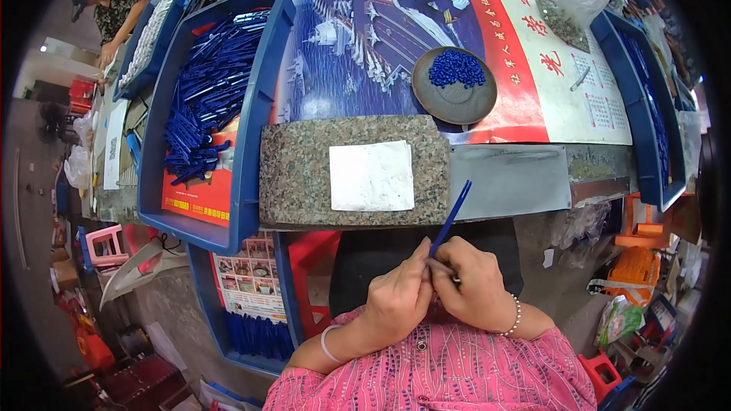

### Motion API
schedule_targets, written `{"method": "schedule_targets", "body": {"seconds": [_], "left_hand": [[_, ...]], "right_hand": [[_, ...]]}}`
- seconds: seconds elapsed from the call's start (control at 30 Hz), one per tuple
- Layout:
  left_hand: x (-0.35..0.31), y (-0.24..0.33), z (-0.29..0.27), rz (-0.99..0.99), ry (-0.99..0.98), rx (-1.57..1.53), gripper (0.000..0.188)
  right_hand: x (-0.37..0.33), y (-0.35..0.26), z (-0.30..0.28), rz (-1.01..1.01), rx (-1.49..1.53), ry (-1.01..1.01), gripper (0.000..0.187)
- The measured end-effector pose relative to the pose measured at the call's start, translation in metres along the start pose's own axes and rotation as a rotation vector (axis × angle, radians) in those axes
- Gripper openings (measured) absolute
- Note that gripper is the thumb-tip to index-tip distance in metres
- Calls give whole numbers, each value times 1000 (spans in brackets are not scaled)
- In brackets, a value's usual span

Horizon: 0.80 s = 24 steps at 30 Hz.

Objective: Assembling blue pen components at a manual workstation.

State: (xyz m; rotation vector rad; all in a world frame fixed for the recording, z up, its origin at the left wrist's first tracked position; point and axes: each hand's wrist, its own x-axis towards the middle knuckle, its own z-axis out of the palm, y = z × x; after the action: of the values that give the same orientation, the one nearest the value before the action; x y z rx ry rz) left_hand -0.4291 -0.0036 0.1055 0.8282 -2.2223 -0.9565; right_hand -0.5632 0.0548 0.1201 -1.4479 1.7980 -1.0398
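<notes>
A slim, dark blue stick-like piece slants up and away from my hands, its far end looking split in two. My left hand pinches its lower part, with a white bangle on that wrist. Pressed up beside it, my right hand is closed around the same piece, fingers curled. A small dark end shows by the right fingers; I cannot make out what it is. Beyond the hands a folded white cloth or paper lies on a speckled stone slab. A round dish behind it holds small blue beads.
To the left, a blue bin holds many similar slim blue pieces. A lower bin has more. Another blue bin stands at the right edge. A grey plate lies beside the slab. Another person works at far left.
</notes>
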Motion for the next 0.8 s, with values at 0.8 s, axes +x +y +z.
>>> {"method": "schedule_targets", "body": {"seconds": [0.8], "left_hand": [[-2, 5, -10, -371, -271, -437, 21]], "right_hand": [[13, 17, -17, 396, 791, -125, 20]]}}
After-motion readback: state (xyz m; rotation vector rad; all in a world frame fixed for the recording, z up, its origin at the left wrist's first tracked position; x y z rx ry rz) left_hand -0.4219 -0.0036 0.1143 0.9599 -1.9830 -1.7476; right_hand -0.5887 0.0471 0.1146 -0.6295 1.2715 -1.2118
